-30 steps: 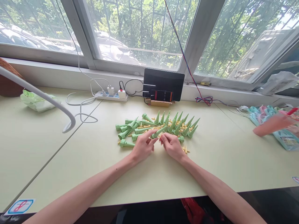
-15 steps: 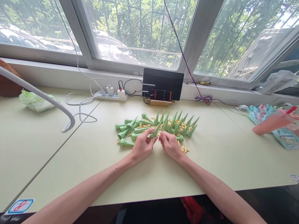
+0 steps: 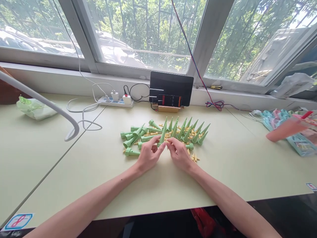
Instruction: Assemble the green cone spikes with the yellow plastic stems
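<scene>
My left hand [image 3: 149, 154] is closed on the base of a green plastic cone-shaped spike [image 3: 163, 134], whose tip points up. Close beside it, my right hand [image 3: 180, 154] pinches a small yellow plastic piece [image 3: 166, 141] against the side of the spike's base; how far it goes in I cannot tell. Behind my hands, several green spikes [image 3: 195, 136] stand upright on their caps. To the left lie more green spikes [image 3: 132, 152] on their sides. Loose yellow pieces [image 3: 195, 158] are scattered among them and near my right wrist.
A phone [image 3: 169, 100] showing a timer leans on a black tablet [image 3: 180, 84] at the back. A power strip [image 3: 116, 101] with cables lies left of it. On the right are a pink drink cup [image 3: 282, 129] and plastic packets [image 3: 300, 145]. A white curved bar [image 3: 49, 102] crosses the left side.
The spike in my left hand has turned more upright. My right fingers have come closer to its base with the small yellow piece.
</scene>
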A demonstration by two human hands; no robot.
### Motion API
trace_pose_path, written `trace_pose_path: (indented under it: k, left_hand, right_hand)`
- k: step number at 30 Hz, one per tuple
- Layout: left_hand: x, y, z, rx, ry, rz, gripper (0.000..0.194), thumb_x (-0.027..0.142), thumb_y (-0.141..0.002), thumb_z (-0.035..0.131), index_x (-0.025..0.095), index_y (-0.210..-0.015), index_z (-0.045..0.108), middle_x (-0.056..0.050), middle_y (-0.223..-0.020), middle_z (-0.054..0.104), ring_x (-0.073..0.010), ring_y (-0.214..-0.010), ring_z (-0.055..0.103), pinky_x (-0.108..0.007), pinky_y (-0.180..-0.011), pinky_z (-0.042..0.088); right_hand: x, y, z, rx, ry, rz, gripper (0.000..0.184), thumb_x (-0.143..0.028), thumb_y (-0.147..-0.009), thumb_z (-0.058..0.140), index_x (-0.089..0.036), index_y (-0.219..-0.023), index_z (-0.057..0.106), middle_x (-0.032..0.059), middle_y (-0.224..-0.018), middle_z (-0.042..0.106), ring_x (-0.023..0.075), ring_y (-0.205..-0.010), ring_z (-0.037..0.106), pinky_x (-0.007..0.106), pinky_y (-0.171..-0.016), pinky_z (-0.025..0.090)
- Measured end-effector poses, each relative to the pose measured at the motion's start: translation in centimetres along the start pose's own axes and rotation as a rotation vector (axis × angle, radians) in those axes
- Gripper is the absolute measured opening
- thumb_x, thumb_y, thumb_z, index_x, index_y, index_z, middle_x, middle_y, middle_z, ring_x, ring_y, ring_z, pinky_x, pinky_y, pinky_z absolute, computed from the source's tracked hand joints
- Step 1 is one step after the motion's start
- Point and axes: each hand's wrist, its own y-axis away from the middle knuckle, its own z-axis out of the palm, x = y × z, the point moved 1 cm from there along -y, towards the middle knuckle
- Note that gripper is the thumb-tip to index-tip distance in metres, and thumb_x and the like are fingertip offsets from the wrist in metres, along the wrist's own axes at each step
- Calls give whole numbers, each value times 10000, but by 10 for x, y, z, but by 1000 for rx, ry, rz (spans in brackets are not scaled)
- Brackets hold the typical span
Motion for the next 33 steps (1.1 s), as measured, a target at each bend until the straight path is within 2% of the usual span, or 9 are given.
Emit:
trace_pose_path:
  k: [6,15,21,27,33]
  left_hand:
    - [0,0,-1,-37,59,-23,386,450,-951,503,177,-1215,572,-46,-885,635,-60,-427,486,-202,-388,398]
    - [2,0,0,-14,66,15,311,396,-957,512,171,-1149,609,-77,-1015,644,-61,-504,520,-208,-446,466]
    - [-4,0,2,-36,123,32,289,356,-948,542,211,-1179,637,-70,-1063,576,-86,-629,579,-216,-503,531]
    - [-3,-1,3,-27,186,31,251,340,-928,577,253,-1136,689,-51,-1059,551,-52,-584,550,-178,-435,521]
    - [-6,0,5,9,146,39,236,345,-939,560,243,-1099,701,-60,-1113,570,-22,-507,515,-182,-410,506]
  right_hand:
    - [-1,0,-2,59,12,-18,224,-343,-1008,439,-196,-960,602,48,-825,620,168,-709,569,284,-642,457]
    - [-1,1,-2,93,10,-11,209,-322,-997,457,-195,-910,598,40,-783,600,164,-682,543,282,-635,449]
    - [4,4,0,50,-96,102,257,-378,-989,469,-188,-860,583,0,-678,543,125,-540,489,258,-531,412]
    - [3,4,1,-40,-346,258,312,-444,-985,469,-196,-808,534,-57,-532,474,94,-405,440,234,-442,362]
    - [4,2,2,-52,-418,302,321,-461,-972,490,-197,-792,523,-63,-530,465,90,-392,434,226,-417,350]
